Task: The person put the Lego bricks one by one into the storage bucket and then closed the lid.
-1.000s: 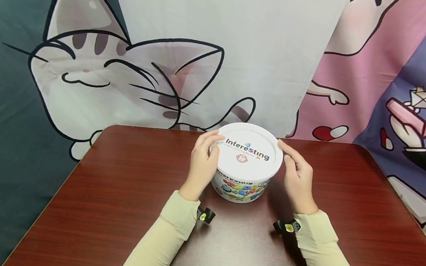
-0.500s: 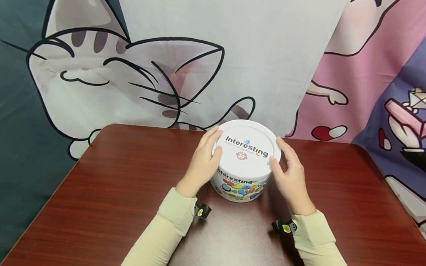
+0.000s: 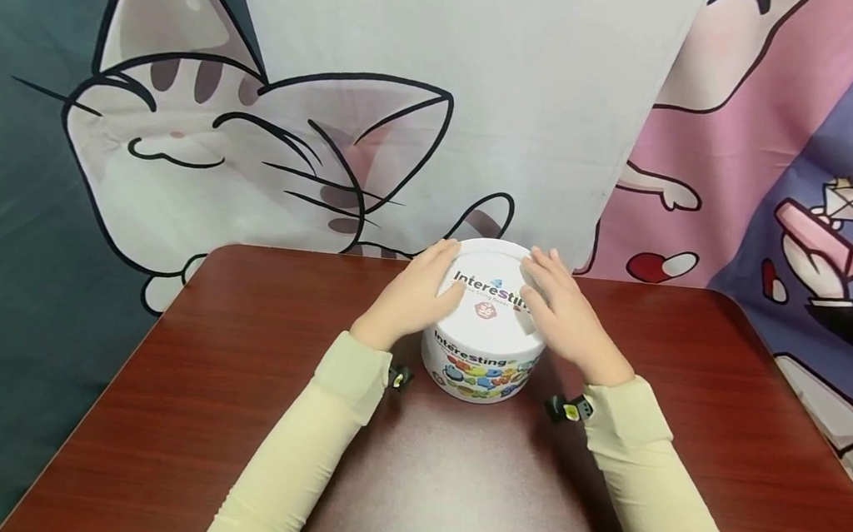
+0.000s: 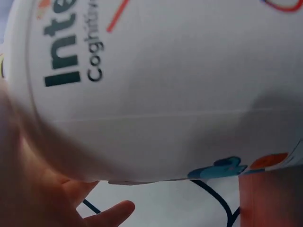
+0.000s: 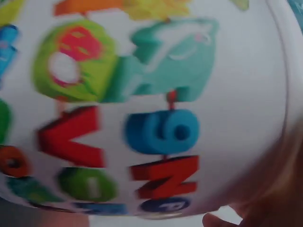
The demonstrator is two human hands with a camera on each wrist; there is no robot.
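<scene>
A round white tub (image 3: pixel 480 369) with colourful printed shapes stands upright on the table, its white lid (image 3: pixel 485 333) on and lettered "Interesting". At the lid's left edge my left hand (image 3: pixel 418 292) rests with fingers fairly straight and the thumb over the top. My right hand (image 3: pixel 567 315) lies on the lid's right side, fingers extended, covering the end of the lettering. Close up in the left wrist view is the tub's wall (image 4: pixel 156 94), with fingertips past its edge. Printed letters and animals on the tub (image 5: pixel 246 94) fill the right wrist view.
The reddish-brown wooden table (image 3: pixel 237 385) spreads out around the tub, its far edge just behind it. A cloth backdrop (image 3: pixel 545 100) with cartoon prints hangs beyond. Each wrist wears a small black camera (image 3: pixel 569 408).
Both hands have moved forward and inward, from the sides of the lid's rim onto its top. The right thumb has come in over the lid. The tub stays in place.
</scene>
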